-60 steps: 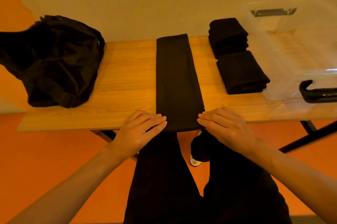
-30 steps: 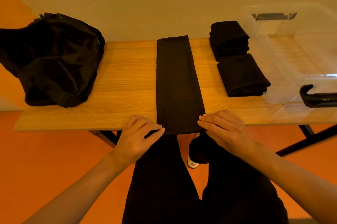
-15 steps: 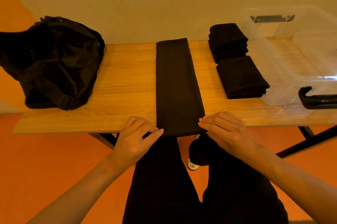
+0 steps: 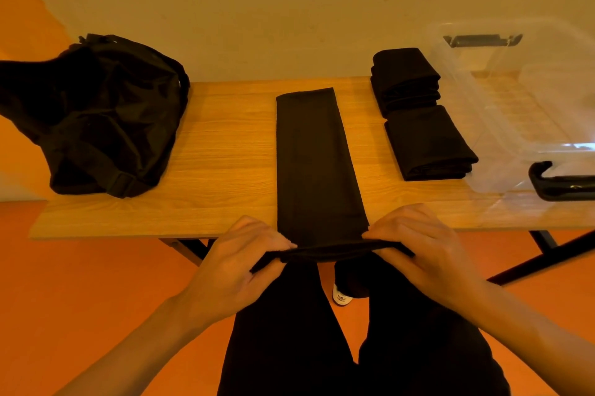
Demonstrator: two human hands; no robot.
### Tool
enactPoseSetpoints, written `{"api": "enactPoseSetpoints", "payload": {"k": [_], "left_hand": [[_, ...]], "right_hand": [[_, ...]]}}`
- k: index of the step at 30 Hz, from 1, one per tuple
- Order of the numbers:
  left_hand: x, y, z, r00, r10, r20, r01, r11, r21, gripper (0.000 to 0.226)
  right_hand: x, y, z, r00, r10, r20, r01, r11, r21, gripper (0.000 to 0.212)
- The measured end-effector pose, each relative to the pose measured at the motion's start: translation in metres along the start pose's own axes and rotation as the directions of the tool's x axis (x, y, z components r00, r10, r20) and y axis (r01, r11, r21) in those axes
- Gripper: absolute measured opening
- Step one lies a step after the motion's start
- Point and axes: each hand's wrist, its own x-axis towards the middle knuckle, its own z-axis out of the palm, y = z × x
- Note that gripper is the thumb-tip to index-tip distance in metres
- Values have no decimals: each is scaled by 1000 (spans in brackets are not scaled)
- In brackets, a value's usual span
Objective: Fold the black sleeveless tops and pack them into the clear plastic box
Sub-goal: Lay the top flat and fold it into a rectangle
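Here, seen from above, a person stands at a wooden table (image 4: 225, 151) that crosses the middle of the frame. A black sleeveless top (image 4: 317, 163), already folded into a long narrow strip, lies in the centre of the table. Its long axis runs straight away from the viewer. The far end points toward the wall at the top of the frame, and the near end sits at the table's front edge.

Low in the centre, the left hand (image 4: 238, 263) and right hand (image 4: 421, 254) each pinch one near corner between thumb and curled fingers. They raise that short edge just off the table, taut between them. Holding both corners likely keeps the edge square, ready to be folded over, away from the body.

Right of centre, two piles of folded tops lie end to end, a far stack (image 4: 404, 80) and a near stack (image 4: 428, 144). They sit just beside the clear plastic box (image 4: 515, 112) at the right edge, probably staged there for packing. No black fabric shows inside the box. A black bag (image 4: 96, 115) slumps at the left of the frame, well apart from the strip.
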Motion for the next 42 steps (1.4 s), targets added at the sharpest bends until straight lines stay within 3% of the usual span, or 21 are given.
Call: {"api": "enactPoseSetpoints", "payload": {"k": [5, 10, 13, 16, 19, 22, 25, 29, 32, 37, 42], "left_hand": [[18, 9, -10, 972, -217, -91, 192, 955, -227, 19], [64, -5, -8, 839, -522, -153, 420, 802, -425, 13], [91, -30, -2, 757, -638, -140, 525, 721, -452, 16], [107, -60, 7, 669, -736, -99, 625, 630, -461, 20], [115, -78, 15, 594, -800, -88, 699, 567, -435, 14], [120, -83, 20, 534, -844, -50, 756, 503, -419, 12], [129, -83, 16, 498, -867, 6, 784, 447, -431, 21], [136, -86, 9, 479, -865, 148, 829, 390, -401, 50], [136, -88, 5, 495, -855, 151, 834, 420, -356, 45], [135, -90, 4, 479, -861, 173, 854, 411, -319, 34], [145, -93, -7, 470, -824, 316, 871, 375, -318, 39]], "right_hand": [[19, -12, -6, 979, 203, 21, -202, 955, 216, 15], [71, -7, -4, 853, 512, 96, -494, 735, 465, 15], [100, 14, 6, 740, 653, 161, -646, 624, 440, 8], [118, 36, 19, 638, 747, 186, -752, 554, 357, 16], [129, 50, 27, 594, 782, 191, -790, 523, 318, 28], [135, 59, 31, 559, 802, 210, -821, 500, 276, 27], [139, 67, 34, 553, 810, 193, -833, 533, 151, 30], [143, 68, 36, 585, 802, 122, -811, 583, 56, 23], [145, 67, 37, 624, 775, 102, -781, 623, 41, 14], [145, 74, 38, 605, 792, 85, -796, 598, 91, 13], [148, 73, 39, 618, 780, 101, -786, 611, 96, 10]]}}
